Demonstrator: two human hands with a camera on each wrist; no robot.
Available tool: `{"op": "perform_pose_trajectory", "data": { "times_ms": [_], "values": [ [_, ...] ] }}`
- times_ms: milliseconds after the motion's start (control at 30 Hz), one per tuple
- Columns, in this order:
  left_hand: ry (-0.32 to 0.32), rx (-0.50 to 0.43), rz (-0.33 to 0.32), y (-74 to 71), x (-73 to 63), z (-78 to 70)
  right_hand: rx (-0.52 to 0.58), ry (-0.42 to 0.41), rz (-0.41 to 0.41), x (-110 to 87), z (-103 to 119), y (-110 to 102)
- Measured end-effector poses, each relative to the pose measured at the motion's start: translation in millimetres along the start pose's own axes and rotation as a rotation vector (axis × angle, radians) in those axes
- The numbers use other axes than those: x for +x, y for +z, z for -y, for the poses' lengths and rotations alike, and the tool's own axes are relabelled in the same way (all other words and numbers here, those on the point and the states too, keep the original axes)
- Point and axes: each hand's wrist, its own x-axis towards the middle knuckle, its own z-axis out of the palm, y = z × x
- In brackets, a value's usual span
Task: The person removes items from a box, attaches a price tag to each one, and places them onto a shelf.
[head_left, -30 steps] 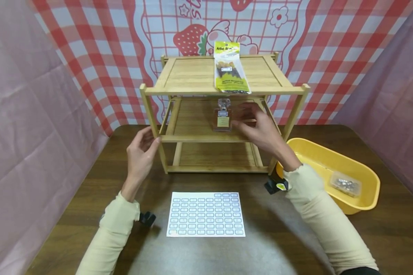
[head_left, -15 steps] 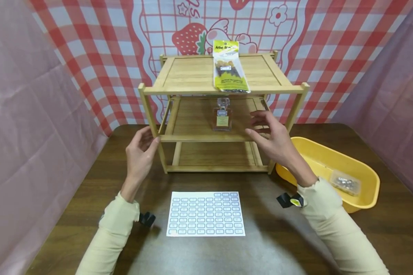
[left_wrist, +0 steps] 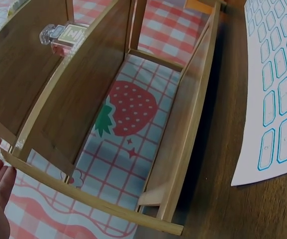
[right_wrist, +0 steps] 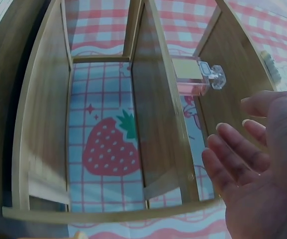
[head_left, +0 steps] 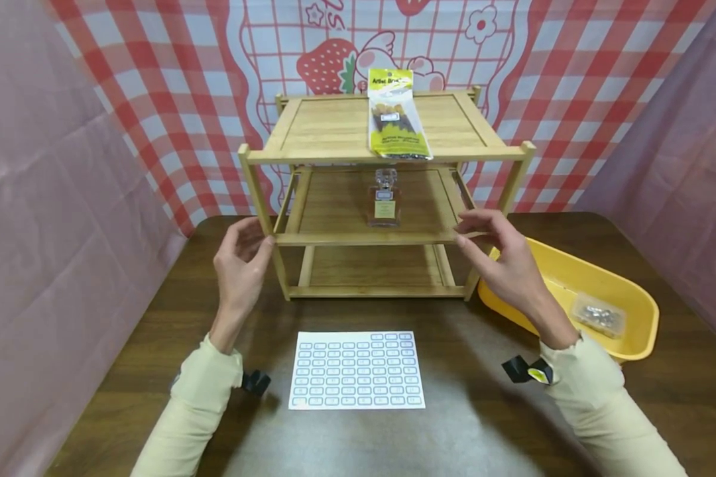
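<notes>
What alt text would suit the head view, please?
A bottle stands on the middle shelf of a wooden rack; a person's left hand holds one front post, the empty right hand near the other. A label sheet lies in front.

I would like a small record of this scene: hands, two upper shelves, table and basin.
Left hand: holds the left front post of the light wooden rack
Right hand: near the rack's right side, holding nothing
Top shelf: yellow and clear plastic brush packet
Middle shelf: upright clear glass bottle
Brown wooden table: white sheet of blue-outlined labels
Yellow plastic basin: clear box of small silvery pieces
</notes>
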Motion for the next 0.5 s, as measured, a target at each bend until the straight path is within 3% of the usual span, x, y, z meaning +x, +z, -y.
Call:
{"op": "perform_pose_trajectory", "data": {
  "times_ms": [333,500],
  "values": [
    [0.108,0.011,-0.12,4.9,-3.2,-7.1,0.034,0.002,-0.08,-19.0,-7,-13],
    [0.168,-0.004,-0.141,7.7,-5.9,-11.2,0.056,-0.019,-0.117,-27.6,-13,-17]
  ]
}}
